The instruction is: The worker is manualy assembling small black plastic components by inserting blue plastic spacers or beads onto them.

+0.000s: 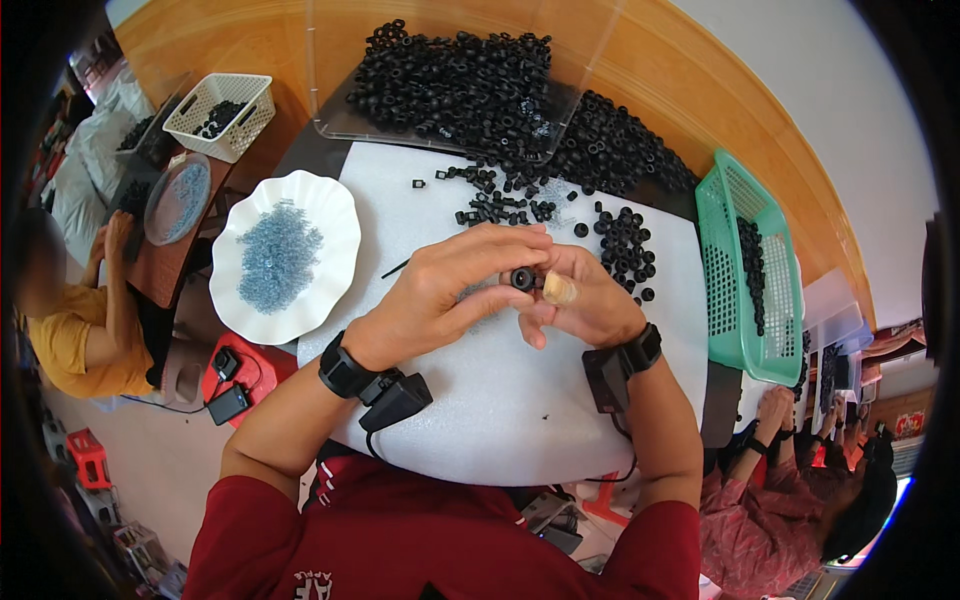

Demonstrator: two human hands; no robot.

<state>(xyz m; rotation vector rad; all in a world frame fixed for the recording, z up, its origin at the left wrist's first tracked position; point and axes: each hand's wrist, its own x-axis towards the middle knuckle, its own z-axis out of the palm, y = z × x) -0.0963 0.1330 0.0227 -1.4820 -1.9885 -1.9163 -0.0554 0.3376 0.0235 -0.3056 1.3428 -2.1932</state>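
Observation:
Above the middle of the white foam-covered table, my two hands meet around a small black round part [522, 279] with a hole in its end. My left hand [450, 285] is closed, pinching it between thumb and fingers. From the other side, my right hand [590, 295] closes on the same part. A tan covering wraps my right thumb. What lies between the right fingertips is partly hidden. Just beyond my hands are loose small black square-ended parts [490, 208] and a cluster of black rings [625, 245]. A thin black stick [395, 269] pokes out beside my left hand.
A white scalloped plate [343, 225] with small clear bluish pieces stands at left. A clear bin [330, 128] at the back holds heaped black parts. At right is a green basket [735, 345] with black parts. Other people work on both sides; a red stool [275, 368] stands lower left.

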